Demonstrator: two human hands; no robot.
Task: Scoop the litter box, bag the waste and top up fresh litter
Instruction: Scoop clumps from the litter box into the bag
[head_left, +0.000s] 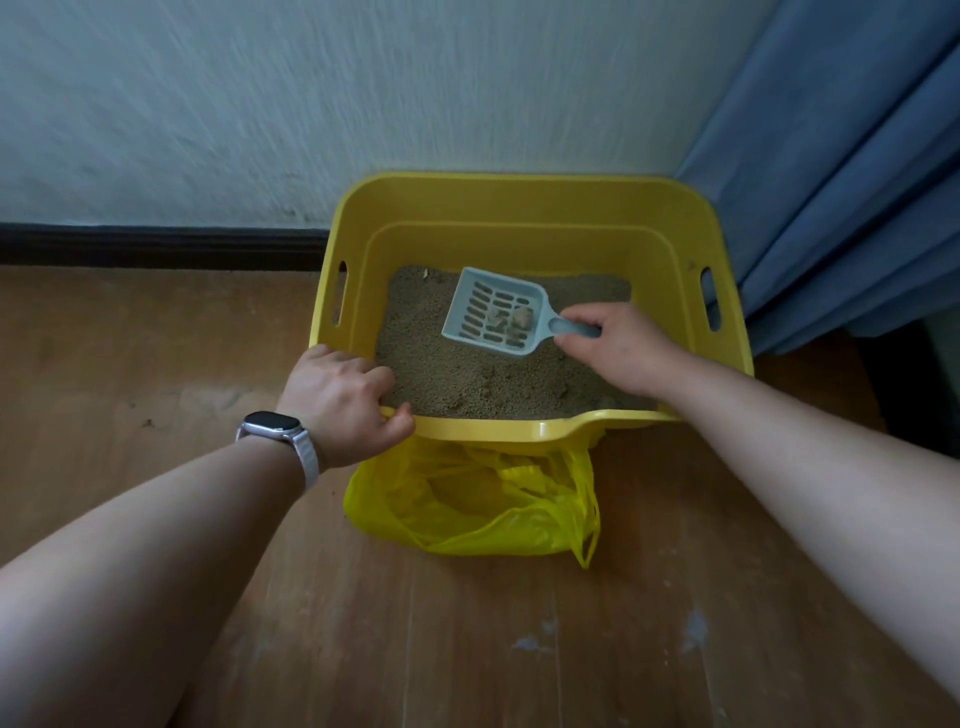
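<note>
Slotted litter scoop (493, 313): light, stiff plastic; right hand (618, 347) grips its handle, clumps aboard. Left hand (340, 397) clasps the yellow litter box (519, 208) near-left rim. Yellow waste bag (478, 499): flimsy, likely collapsing.

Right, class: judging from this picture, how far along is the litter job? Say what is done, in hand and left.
Done: the bag lies open in front of the box. In hand: the right hand holds the scoop, clumps in it, inside the box; the left hand grips its near rim. Left: bagging the clumps, perhaps more scooping, then topping up.
</note>
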